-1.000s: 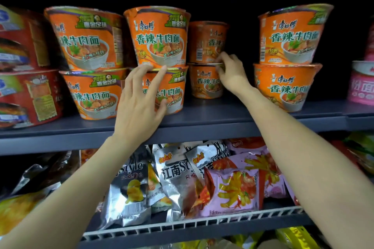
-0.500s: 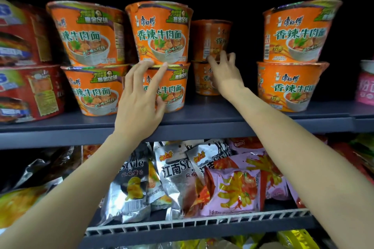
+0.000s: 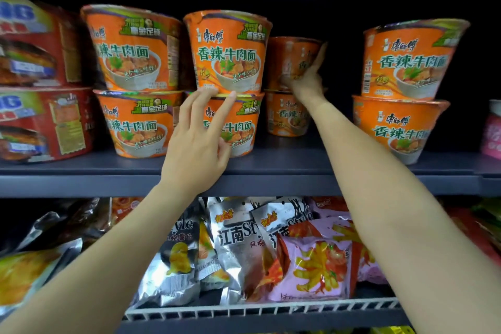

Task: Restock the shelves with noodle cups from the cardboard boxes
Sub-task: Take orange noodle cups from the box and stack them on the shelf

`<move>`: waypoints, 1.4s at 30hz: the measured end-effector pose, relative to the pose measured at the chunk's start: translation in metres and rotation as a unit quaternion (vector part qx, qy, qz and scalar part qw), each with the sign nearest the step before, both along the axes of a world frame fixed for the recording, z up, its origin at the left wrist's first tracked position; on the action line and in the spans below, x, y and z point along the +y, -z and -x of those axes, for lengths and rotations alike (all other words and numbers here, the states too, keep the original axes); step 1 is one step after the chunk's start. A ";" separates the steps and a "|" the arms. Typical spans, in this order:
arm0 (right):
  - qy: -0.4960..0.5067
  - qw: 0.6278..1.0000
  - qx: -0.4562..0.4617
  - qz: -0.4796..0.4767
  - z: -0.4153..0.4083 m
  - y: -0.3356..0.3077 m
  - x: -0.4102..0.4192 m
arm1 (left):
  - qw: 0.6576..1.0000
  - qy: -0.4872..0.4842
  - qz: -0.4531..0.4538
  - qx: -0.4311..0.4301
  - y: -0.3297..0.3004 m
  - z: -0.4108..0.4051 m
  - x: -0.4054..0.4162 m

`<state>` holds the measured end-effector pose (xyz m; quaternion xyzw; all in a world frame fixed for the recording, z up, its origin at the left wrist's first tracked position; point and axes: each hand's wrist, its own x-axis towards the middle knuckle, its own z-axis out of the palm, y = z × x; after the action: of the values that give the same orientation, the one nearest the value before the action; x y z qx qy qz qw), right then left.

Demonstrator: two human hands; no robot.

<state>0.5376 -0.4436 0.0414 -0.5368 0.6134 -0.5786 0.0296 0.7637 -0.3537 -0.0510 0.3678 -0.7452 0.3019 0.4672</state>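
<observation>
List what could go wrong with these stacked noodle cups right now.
1. The right hand presses the upper rear cup, which sits on another cup; a hard push might topple that stack.
2. The left hand rests fingers at the front stack's seam; a nudge may shift the top cup.

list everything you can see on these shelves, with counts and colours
orange noodle cups: eight, orange, upper shelf, in four two-high stacks, one stack set further back
red noodle packs: two, red, far left of upper shelf, stacked
pink cup: one, pink, far right edge, partly cut off
upper shelf: one, grey
silver snack bags: several, silver, lower shelf middle
pink snack bag: one, pink with yellow fries, lower shelf
lower shelf rail: one, white
left hand: open, fingers at the front middle stack
right hand: on the upper back cup, grip unclear
</observation>
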 end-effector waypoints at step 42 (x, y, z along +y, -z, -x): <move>0.077 0.997 0.020 0.019 0.117 0.051 0.198 | 0.957 0.227 -0.102 0.147 -0.031 0.094 0.056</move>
<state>0.4203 -0.2458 -0.0096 -0.4999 0.6423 -0.5798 -0.0381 0.6700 -0.2979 -0.0202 0.2746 -0.7589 0.0528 0.5881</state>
